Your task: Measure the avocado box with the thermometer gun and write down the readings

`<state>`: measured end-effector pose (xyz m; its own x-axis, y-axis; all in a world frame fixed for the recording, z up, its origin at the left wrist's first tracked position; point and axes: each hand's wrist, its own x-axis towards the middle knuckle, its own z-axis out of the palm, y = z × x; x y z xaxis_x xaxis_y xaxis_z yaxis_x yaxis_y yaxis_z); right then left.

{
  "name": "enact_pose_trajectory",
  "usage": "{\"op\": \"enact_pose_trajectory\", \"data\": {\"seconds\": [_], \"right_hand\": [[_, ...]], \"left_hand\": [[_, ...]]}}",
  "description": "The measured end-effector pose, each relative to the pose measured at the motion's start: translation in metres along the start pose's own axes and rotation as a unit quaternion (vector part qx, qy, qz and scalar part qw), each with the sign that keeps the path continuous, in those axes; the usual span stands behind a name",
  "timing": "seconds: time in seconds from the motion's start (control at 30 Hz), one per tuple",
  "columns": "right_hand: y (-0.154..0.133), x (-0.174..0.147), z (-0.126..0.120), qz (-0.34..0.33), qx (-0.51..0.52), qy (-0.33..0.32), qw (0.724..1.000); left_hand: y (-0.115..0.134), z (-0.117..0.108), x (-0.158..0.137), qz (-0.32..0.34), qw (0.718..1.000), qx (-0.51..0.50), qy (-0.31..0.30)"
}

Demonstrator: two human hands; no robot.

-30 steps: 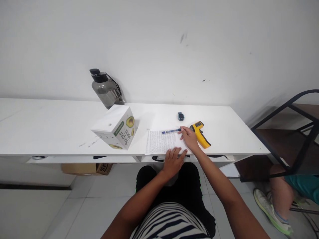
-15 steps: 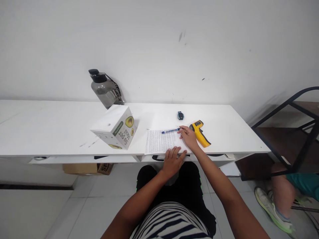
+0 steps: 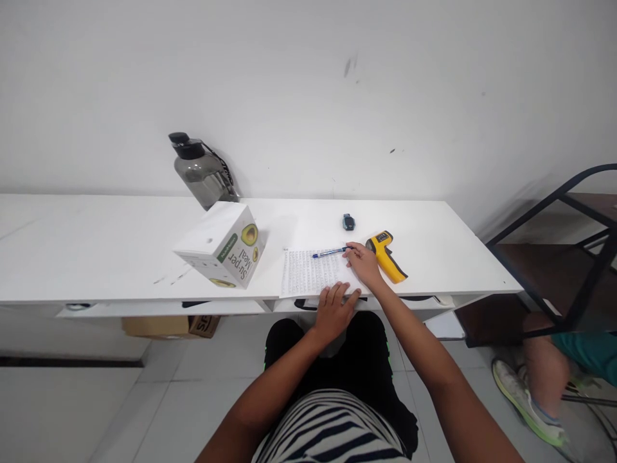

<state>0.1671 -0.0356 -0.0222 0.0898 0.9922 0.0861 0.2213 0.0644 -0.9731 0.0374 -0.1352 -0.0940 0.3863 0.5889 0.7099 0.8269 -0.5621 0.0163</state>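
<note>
A sheet of paper (image 3: pixel 308 273) covered with rows of handwriting lies at the front edge of the white desk (image 3: pixel 120 222). My right hand (image 3: pixel 362 262) rests on the sheet's right side, fingers pinched around one end of a blue pen (image 3: pixel 330 253). The pen lies nearly level over the upper rows, pointing left. My left hand (image 3: pixel 336 308) lies flat with fingers spread over the paper's lower right edge. Close to the right hand is a yellow infrared thermometer gun (image 3: pixel 388 258). Behind the paper sits a small dark watch-like device (image 3: pixel 348 222).
Left of the paper stands a white box with avocado pictures (image 3: pixel 219 244), and behind it a grey water bottle (image 3: pixel 200 170) near the wall. A cardboard box (image 3: pixel 166 326) is under the desk. At right are a black metal frame (image 3: pixel 544 212) and another person's leg and shoe (image 3: pixel 525 399).
The pen has rolled slightly between the fingers of my right hand, its barrel looking lighter now. Both hands stay in place. The view has shifted a little.
</note>
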Motion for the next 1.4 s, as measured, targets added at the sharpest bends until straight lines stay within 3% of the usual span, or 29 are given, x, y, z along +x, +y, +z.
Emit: {"op": "enact_pose_trajectory", "data": {"seconds": [0.47,0.8,0.93,1.0,1.07,1.13,1.27,1.4], "right_hand": [[-0.004,-0.002,0.001,-0.034,-0.061,-0.001,0.998],[-0.003,-0.002,0.000,-0.034,-0.038,-0.020,0.998],[-0.008,-0.011,-0.001,-0.071,-0.026,0.014,0.997],[-0.011,-0.019,-0.007,-0.137,-0.087,0.067,0.984],[-0.013,-0.025,-0.016,-0.206,-0.204,0.119,0.950],[-0.015,-0.027,-0.028,-0.219,-0.318,0.154,0.909],[-0.016,-0.025,-0.049,-0.112,-0.456,0.179,0.865],[-0.016,-0.022,-0.054,-0.027,-0.508,0.116,0.853]], "left_hand": [[-0.002,-0.002,-0.003,0.004,1.000,-0.006,0.008],[-0.004,-0.003,-0.004,0.010,1.000,-0.017,0.013],[-0.003,-0.005,-0.004,0.009,1.000,-0.021,0.014],[-0.004,-0.008,-0.003,0.008,1.000,-0.023,0.013],[-0.005,-0.013,-0.001,0.009,1.000,-0.027,0.003],[-0.007,-0.019,0.003,0.016,0.999,-0.034,-0.018],[-0.010,-0.034,0.013,0.019,0.996,-0.060,-0.058],[-0.012,-0.045,0.020,0.010,0.990,-0.093,-0.104]]}}
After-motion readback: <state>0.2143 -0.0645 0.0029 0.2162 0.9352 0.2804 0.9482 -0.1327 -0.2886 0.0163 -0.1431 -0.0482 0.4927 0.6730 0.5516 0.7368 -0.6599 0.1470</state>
